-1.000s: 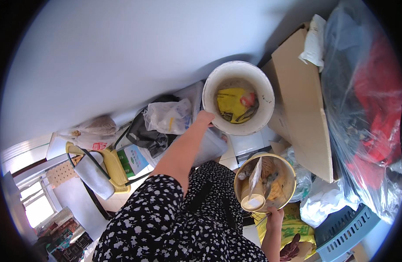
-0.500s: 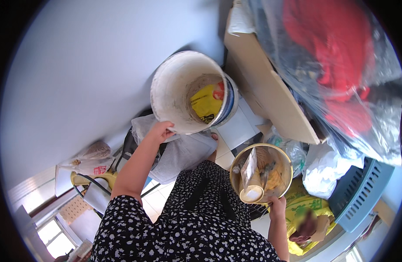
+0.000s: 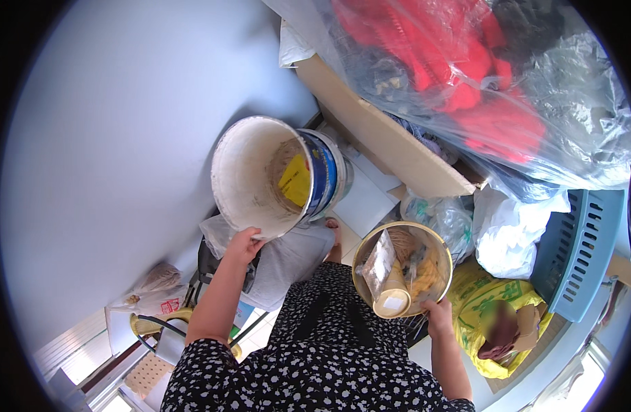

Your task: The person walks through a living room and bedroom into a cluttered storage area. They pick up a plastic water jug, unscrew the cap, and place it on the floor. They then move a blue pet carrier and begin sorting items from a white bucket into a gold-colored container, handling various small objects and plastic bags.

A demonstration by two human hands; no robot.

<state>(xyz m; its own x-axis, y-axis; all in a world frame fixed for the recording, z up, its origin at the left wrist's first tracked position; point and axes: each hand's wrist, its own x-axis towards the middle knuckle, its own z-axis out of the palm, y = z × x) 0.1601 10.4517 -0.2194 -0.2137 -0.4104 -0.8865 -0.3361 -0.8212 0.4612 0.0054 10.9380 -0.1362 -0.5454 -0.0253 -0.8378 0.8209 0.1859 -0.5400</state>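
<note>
My left hand [image 3: 244, 244] grips the near rim of a large bucket [image 3: 241, 172], white inside with a blue printed band outside. The bucket is tilted so its mouth faces me, and a yellow plastic piece [image 3: 295, 180] lies at its bottom. With fingers closed on its rim, my right hand [image 3: 437, 316] holds a smaller yellow-rimmed bucket [image 3: 447, 273]. Inside that one are a tan cylinder [image 3: 392, 294] with a pale end, a clear packet [image 3: 380, 255] and a bundle of brownish strands [image 3: 403, 240]. Some yellowish items beside them are hard to make out.
A cardboard box [image 3: 391, 141] stands ahead, with red cloth [image 3: 452, 55] under clear plastic above it. To the right are white bags [image 3: 507, 240], a blue-grey slotted crate [image 3: 583, 254] and a yellow bag [image 3: 480, 309]. A grey bag [image 3: 298, 250] sits below the large bucket.
The large bucket has shifted left and lower in view and turned, showing more of its blue side. The view itself has swung too. Both hands keep their holds.
</note>
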